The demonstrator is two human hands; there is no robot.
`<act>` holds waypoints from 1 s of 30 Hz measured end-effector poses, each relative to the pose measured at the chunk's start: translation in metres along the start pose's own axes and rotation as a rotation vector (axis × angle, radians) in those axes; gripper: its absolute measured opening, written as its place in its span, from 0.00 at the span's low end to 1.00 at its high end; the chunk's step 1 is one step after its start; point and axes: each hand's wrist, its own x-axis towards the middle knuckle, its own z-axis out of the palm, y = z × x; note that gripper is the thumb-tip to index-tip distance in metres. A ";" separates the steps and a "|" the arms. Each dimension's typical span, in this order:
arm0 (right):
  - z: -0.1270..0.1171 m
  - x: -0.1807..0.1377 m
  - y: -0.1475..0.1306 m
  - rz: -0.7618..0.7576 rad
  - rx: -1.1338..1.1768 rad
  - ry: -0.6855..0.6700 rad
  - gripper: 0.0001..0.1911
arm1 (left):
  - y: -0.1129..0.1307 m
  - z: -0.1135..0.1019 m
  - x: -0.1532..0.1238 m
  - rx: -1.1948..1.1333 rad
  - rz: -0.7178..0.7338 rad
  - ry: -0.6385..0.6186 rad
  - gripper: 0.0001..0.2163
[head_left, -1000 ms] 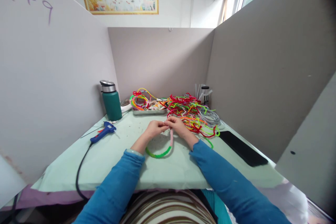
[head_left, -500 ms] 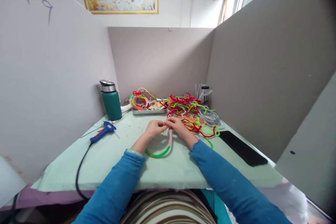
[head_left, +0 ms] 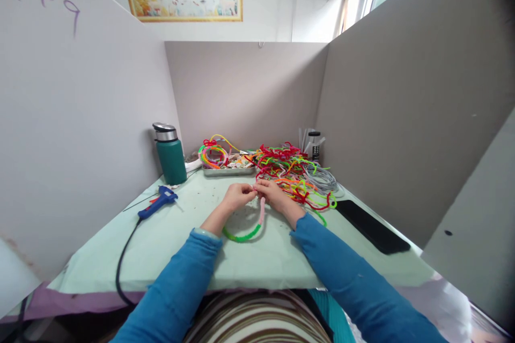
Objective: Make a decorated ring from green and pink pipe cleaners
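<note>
My left hand (head_left: 238, 195) and my right hand (head_left: 270, 193) meet fingertip to fingertip over the middle of the table, both closed in a pinch. Between them they grip the pink end of a fuzzy pipe cleaner ring (head_left: 242, 238). Its wrapped length runs from pink below my right hand into green, curving round toward my left wrist, where the forearm hides part of it. The exact spot under the fingertips is too small to make out. Just beyond my right hand lies a tangled heap of coloured pipe cleaners (head_left: 287, 163).
A blue glue gun (head_left: 159, 202) with a black cord lies at left, near a green bottle (head_left: 171, 158). Behind my hands stands a metal tray (head_left: 229, 172) with coiled strands (head_left: 213, 155). A black phone-like slab (head_left: 372, 226) lies at right. Grey partitions (head_left: 245, 91) enclose the table.
Almost nothing differs. My fingertips have shifted slightly against each other, and the pink part of the ring has tilted a little to the right.
</note>
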 end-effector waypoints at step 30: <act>0.002 -0.004 -0.005 0.211 0.121 0.036 0.15 | -0.013 0.000 0.005 0.049 -0.003 0.184 0.15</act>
